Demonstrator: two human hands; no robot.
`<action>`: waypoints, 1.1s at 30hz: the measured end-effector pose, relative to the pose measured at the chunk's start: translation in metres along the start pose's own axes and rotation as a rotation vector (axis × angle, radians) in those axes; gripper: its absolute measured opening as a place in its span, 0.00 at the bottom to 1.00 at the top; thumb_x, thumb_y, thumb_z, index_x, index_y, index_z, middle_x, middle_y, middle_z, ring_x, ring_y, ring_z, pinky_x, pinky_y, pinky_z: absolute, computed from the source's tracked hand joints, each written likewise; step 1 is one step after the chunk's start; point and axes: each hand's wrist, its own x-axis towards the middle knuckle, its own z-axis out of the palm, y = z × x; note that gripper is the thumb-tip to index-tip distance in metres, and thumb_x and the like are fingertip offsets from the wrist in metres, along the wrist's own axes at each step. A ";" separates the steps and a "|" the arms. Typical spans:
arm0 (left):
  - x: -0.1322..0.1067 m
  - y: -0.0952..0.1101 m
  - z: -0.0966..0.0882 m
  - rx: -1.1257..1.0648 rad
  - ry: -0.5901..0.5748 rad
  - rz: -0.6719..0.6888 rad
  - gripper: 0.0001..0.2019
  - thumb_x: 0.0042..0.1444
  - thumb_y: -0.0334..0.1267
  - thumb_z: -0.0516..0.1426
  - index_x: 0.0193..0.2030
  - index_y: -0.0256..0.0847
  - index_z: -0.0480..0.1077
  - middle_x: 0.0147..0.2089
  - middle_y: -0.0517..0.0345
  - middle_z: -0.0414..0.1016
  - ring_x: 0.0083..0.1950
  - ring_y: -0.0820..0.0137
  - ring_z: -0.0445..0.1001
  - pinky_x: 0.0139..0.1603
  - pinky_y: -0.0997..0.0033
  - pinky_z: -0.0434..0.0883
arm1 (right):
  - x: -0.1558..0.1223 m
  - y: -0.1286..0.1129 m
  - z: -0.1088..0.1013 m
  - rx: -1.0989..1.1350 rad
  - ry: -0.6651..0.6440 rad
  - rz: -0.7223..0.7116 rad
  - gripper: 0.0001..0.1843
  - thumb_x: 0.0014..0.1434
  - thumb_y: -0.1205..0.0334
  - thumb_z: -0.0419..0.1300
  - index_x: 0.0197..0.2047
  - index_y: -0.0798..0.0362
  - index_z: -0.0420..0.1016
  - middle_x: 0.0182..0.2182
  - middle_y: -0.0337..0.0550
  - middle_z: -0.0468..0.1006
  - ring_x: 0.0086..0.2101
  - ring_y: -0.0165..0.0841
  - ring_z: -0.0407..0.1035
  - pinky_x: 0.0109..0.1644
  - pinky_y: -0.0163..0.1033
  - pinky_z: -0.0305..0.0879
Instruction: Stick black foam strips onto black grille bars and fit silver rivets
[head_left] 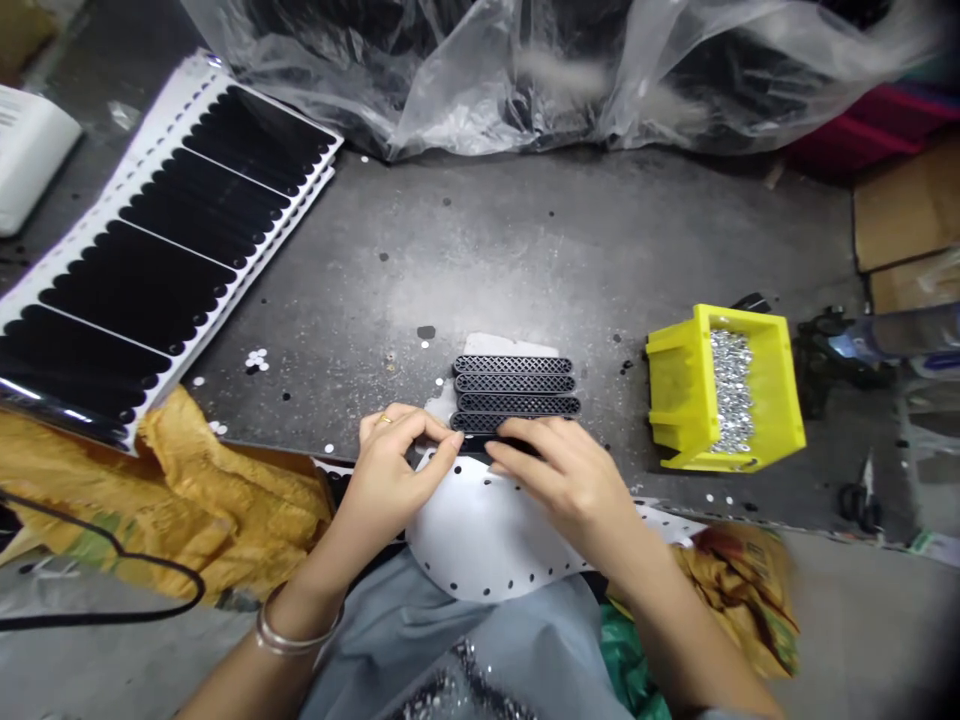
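Several black lattice-patterned bars (516, 383) with rounded ends lie side by side near the table's front edge. Just in front of them is a flat black strip (477, 442), partly covered by my fingers. My left hand (401, 460) pinches the strip's left end between thumb and forefinger. Over its right part, my right hand (566, 470) has its fingers curled and closed on the strip; the fingertips are partly hidden. Below the hands, a white backing sheet (487, 535) with small dark holes along its edges curves over my lap.
A yellow bin (682, 390) of small shiny metal pieces stands at right, with scissors (862, 500) beyond it. Stacked sheets of black strips (172, 220) lie at left. Clear plastic bags (517, 80) line the back. An orange sack (225, 490) hangs at the front left.
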 end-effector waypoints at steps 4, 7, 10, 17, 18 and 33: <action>0.000 -0.001 -0.002 0.010 -0.016 -0.007 0.09 0.62 0.42 0.60 0.31 0.46 0.73 0.37 0.62 0.82 0.45 0.62 0.76 0.60 0.54 0.58 | -0.022 0.016 -0.014 0.248 0.102 0.280 0.08 0.69 0.65 0.63 0.49 0.51 0.81 0.40 0.45 0.79 0.40 0.33 0.75 0.42 0.40 0.74; 0.000 -0.003 -0.003 0.023 -0.012 -0.004 0.09 0.62 0.44 0.60 0.31 0.46 0.73 0.37 0.61 0.82 0.45 0.62 0.76 0.61 0.53 0.57 | -0.029 0.024 -0.014 0.361 0.147 0.309 0.07 0.68 0.67 0.63 0.47 0.50 0.82 0.38 0.41 0.78 0.34 0.29 0.74 0.34 0.36 0.71; 0.002 -0.005 -0.003 0.034 -0.009 0.006 0.10 0.61 0.45 0.60 0.30 0.46 0.73 0.35 0.62 0.81 0.44 0.62 0.76 0.60 0.54 0.58 | -0.028 0.027 -0.010 0.394 0.135 0.294 0.08 0.67 0.68 0.63 0.47 0.50 0.82 0.38 0.41 0.78 0.33 0.27 0.73 0.32 0.35 0.70; -0.004 -0.002 -0.002 0.117 0.063 0.053 0.09 0.64 0.45 0.60 0.34 0.46 0.74 0.38 0.61 0.81 0.45 0.62 0.77 0.60 0.55 0.59 | -0.040 0.028 -0.007 0.132 0.327 0.288 0.10 0.68 0.67 0.62 0.50 0.49 0.82 0.40 0.43 0.71 0.37 0.31 0.70 0.40 0.40 0.71; -0.007 0.000 -0.001 0.150 0.106 0.075 0.07 0.64 0.45 0.60 0.38 0.46 0.74 0.39 0.61 0.81 0.45 0.62 0.77 0.60 0.56 0.59 | -0.047 0.027 -0.009 0.077 0.397 0.346 0.10 0.69 0.67 0.62 0.50 0.49 0.82 0.40 0.43 0.71 0.37 0.32 0.70 0.41 0.41 0.71; 0.001 0.013 0.000 0.366 0.116 0.329 0.09 0.69 0.44 0.57 0.39 0.46 0.74 0.43 0.56 0.81 0.49 0.60 0.76 0.59 0.53 0.60 | -0.084 -0.006 0.016 -0.172 0.300 0.246 0.07 0.71 0.68 0.59 0.43 0.51 0.78 0.39 0.42 0.84 0.43 0.35 0.73 0.51 0.44 0.58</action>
